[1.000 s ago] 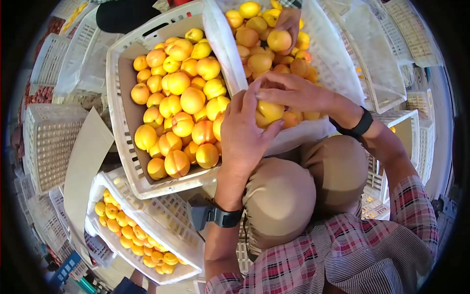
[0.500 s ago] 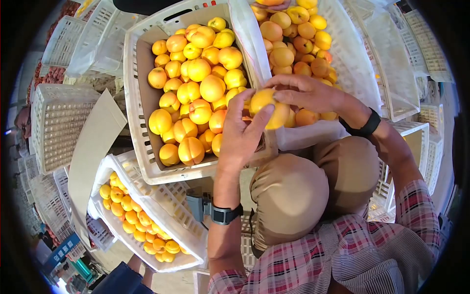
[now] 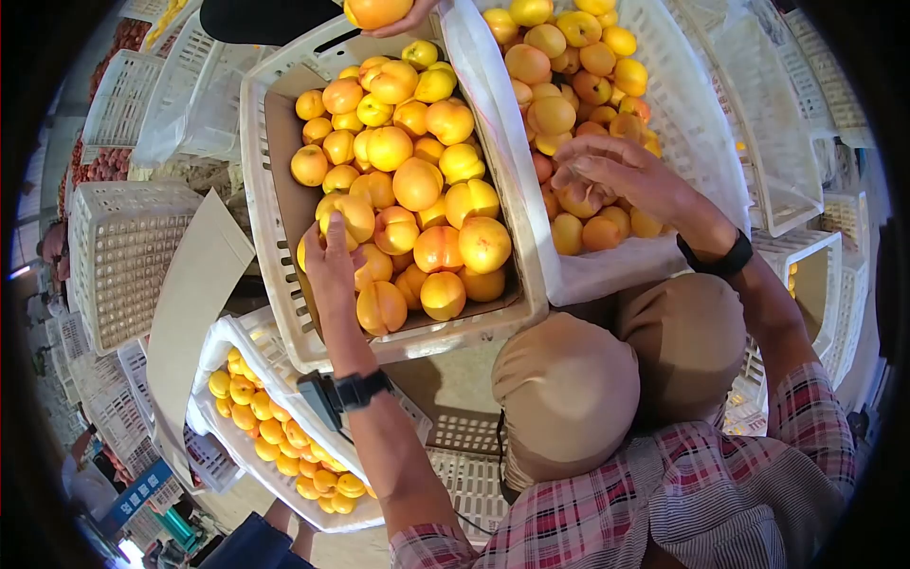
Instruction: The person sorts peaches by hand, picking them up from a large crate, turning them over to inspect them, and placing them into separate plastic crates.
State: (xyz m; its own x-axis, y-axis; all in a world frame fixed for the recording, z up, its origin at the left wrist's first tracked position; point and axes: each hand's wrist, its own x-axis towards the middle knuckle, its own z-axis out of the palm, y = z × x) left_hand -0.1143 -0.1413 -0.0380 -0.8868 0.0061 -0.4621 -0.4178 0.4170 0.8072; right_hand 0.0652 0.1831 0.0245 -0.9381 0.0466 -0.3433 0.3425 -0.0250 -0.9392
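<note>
My left hand [image 3: 332, 266] is over the left side of a white crate [image 3: 256, 180] lined with cardboard and filled with yellow-orange fruit [image 3: 417, 183]. Its fingers and thumb are round a yellow fruit [image 3: 353, 220]. Over the second crate [image 3: 697, 152], lined with white sheeting and holding more fruit [image 3: 548, 115], my right hand [image 3: 616, 173] hovers with bent fingers spread and nothing visible in them. Both wrists wear black bands.
Another person's hand [image 3: 408, 21] holds an orange fruit [image 3: 377, 11] at the top. A smaller lined crate of fruit [image 3: 223, 417] stands at the lower left, near a cardboard sheet [image 3: 194, 294]. Stacked crates [image 3: 128, 256] are at the left. My knees [image 3: 566, 394] are below the crates.
My hands have parted from the fruit they held together. The left went left and down into the cardboard-lined crate; the right moved slightly right. The other person's hand came across the top with a fruit.
</note>
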